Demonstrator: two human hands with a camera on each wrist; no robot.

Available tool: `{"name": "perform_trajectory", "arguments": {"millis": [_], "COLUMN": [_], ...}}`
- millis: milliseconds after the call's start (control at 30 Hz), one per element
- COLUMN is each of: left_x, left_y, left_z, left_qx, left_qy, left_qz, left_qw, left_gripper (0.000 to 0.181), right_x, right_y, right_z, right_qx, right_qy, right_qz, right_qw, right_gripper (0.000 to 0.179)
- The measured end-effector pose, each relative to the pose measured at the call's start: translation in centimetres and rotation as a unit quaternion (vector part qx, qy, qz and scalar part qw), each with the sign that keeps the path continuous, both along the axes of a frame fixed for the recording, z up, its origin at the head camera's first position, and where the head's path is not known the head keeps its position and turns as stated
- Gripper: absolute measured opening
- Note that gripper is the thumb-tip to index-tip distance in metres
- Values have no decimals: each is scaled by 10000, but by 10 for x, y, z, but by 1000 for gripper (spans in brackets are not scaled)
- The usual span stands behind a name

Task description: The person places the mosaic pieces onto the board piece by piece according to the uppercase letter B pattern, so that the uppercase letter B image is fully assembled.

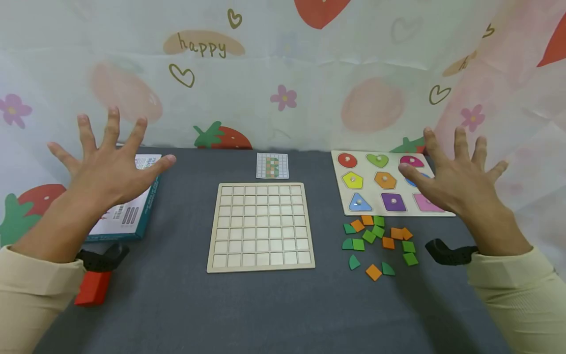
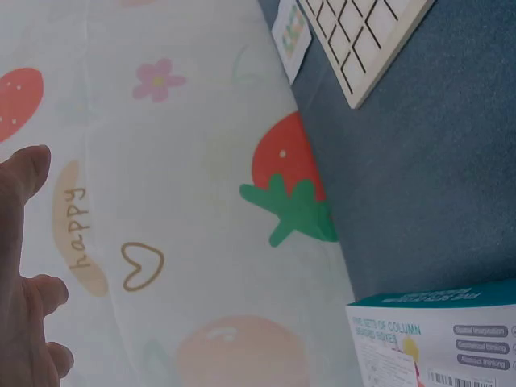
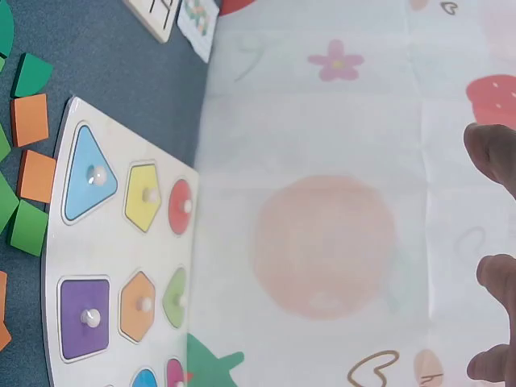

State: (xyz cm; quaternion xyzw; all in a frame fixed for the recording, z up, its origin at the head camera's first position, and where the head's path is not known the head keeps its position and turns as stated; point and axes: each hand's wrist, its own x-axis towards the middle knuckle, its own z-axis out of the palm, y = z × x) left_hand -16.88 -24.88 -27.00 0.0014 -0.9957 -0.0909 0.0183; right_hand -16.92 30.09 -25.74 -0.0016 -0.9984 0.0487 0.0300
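My left hand (image 1: 108, 169) is raised with fingers spread, holding nothing, over a teal and white box (image 1: 126, 211) at the left. On the other side my right hand (image 1: 460, 182) is spread the same way, overlapping the right part of a shape puzzle board (image 1: 369, 195) with knobbed pieces. Between them lies a wooden grid board (image 1: 262, 227) with its squares bare. A small pattern card (image 1: 272, 165) with a coloured design sits just behind it. Orange squares (image 1: 373, 272), green squares (image 1: 410, 259) and dark green quarter-round pieces (image 1: 354, 262) are scattered in front of the puzzle board.
A red block (image 1: 93, 288) lies near the left sleeve, partly covered by it. Behind the grey tabletop (image 1: 261, 314) hangs a printed curtain (image 1: 309, 69) with strawberries, hearts and flowers. The box stands close to that curtain at the left.
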Motion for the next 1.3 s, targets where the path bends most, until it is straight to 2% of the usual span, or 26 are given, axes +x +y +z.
{"name": "perform_trajectory", "arguments": {"millis": [267,667,867,1067,1300], "left_x": [7,27,37,47,56], "left_y": [5,14,19,29,36], "left_z": [-5,-22,-35,-47,-61], "left_qx": [-33,-49,156,258,608], "left_qy": [113,524,709,912,1127], "left_qz": [2,-244,-363,-454,-603], "left_qw": [9999,9983,9967,9945,9899], "left_gripper": [97,92,89,91,93], "right_x": [6,17,20,23,29], "right_y": [1,6,13,23,30], "right_z": [-2,-10,-17,-27,-38], "right_qx": [44,-78,-349,-885,-1439], "right_qy": [136,546,809,982,1109], "right_qz": [91,637,1232,1616,1781], "right_qw": [9999,9964,9885,9780,9671], "right_gripper": [91,94,92,92,93]}}
